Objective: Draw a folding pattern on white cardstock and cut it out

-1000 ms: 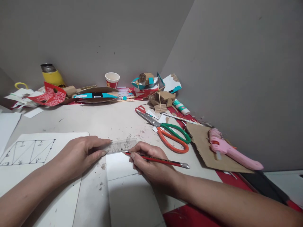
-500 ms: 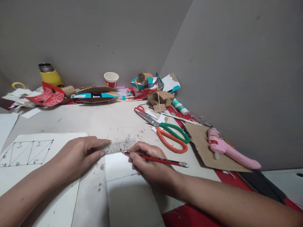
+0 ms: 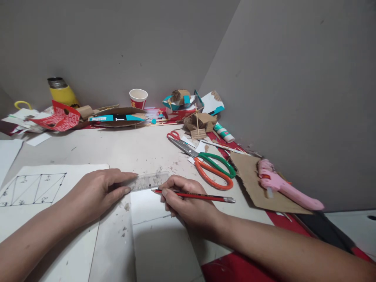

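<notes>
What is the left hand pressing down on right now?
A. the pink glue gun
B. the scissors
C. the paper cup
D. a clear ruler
D: the left hand has its fingertips on the clear ruler, which lies flat on the white sheet, while the right hand holds a red pencil against its edge.

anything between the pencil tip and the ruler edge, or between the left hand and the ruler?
Nothing visible. The left hand presses directly on the ruler, and the pencil in the right hand has its tip at the ruler's near edge on the white sheet.

Red pencil (image 3: 194, 195), clear ruler (image 3: 148, 181), pink glue gun (image 3: 286, 190) (scissors (image 3: 211, 166) orange-and-green handled).
</notes>
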A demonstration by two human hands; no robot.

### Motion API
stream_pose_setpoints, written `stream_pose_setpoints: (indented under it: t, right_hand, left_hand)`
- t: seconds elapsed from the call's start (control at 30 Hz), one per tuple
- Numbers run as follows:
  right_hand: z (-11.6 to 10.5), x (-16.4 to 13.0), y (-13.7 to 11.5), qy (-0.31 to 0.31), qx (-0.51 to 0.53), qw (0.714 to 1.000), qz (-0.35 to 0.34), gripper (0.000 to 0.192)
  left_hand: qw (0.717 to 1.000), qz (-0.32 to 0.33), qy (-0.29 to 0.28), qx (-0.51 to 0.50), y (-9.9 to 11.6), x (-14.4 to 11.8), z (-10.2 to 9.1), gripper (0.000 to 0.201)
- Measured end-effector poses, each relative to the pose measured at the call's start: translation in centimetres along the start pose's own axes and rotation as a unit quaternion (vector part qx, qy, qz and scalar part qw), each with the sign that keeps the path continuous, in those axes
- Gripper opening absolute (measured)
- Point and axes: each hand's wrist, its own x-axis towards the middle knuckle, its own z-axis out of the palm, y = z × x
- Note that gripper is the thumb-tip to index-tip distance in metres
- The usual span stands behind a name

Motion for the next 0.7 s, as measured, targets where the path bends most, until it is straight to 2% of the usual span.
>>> stream_pose_setpoints:
  t: [0.33,0.7]
  right_hand:
    - [0.03,0.07,-0.1,0.002,0.004,1.0,-0.006,0.01]
    - [-0.01,0.13,-0.13,0.003,0.018,1.0,0.016,0.007]
  left_hand:
    - [1.0,0.002,0.01,-0.006,0.25,0.12,-0.1,0.036]
    - [1.0,0.004,-0.003,-0.003,0.2,0.12,-0.04,0.036]
